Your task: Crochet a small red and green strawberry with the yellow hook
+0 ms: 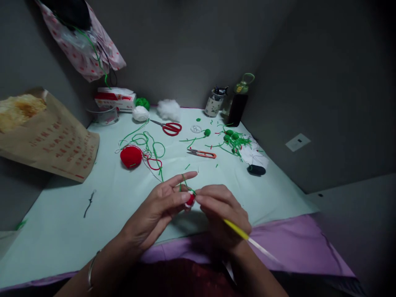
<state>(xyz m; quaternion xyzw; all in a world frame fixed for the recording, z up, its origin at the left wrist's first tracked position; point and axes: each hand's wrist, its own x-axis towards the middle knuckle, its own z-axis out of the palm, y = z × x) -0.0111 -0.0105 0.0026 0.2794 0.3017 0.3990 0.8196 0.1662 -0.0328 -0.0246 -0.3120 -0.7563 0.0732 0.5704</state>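
My left hand [161,206] pinches a small red and white crocheted piece [189,200] between thumb and fingers, its index finger stretched out with green yarn [185,182] running over it. My right hand [221,210] is closed on a yellow-handled crochet hook [239,232] whose tip meets the piece; the handle sticks out toward my body. Both hands hover over the near middle of the pale green table [62,222]. The green yarn trails back toward loops near a red yarn ball [131,156].
Red scissors [168,128], orange thread snips [202,154], green crocheted bits and scraps [233,140], a black spool [256,169], white stuffing [168,109], a jar [214,103] and a dark bottle [238,103] lie farther back. A brown paper bag [46,140] stands at left.
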